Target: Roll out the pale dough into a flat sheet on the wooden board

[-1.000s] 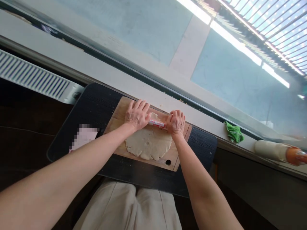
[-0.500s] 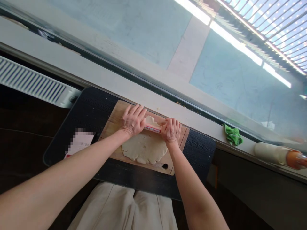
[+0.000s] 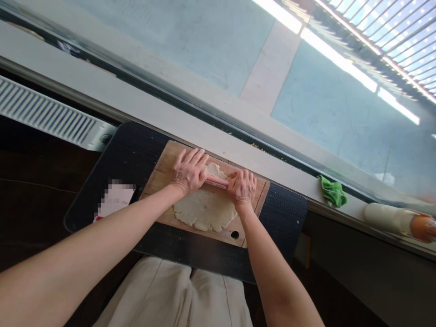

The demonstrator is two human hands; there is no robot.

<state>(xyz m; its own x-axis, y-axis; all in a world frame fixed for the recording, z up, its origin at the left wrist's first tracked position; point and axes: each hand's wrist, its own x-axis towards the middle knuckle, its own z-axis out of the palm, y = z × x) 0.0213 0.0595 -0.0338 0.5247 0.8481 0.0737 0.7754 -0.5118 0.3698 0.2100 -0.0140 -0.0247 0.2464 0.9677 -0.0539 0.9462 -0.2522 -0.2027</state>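
The dough (image 3: 204, 211) lies flattened on the wooden board (image 3: 156, 172), its near edge ragged and cracked, a smaller lobe showing toward the board's far edge. A slim cylinder (image 3: 217, 181) with red-and-white printed markings rests across the dough, over the far half of the board. The left hand (image 3: 190, 170) is palm down over its left end, fingers extended toward the board's far edge; the right hand (image 3: 242, 185) covers its right end, fingers bent. Both ends are hidden beneath the hands, so whether either grip closes around the cylinder cannot be determined. The board sits on a black table (image 3: 98, 177). Left of the board lies a pale, partly pixelated object (image 3: 116, 200). Beyond the board runs a crumb-strewn sill (image 3: 143, 102); along it, right of the board, are a green cloth (image 3: 333, 191) and a bottle (image 3: 388, 219) on its side.
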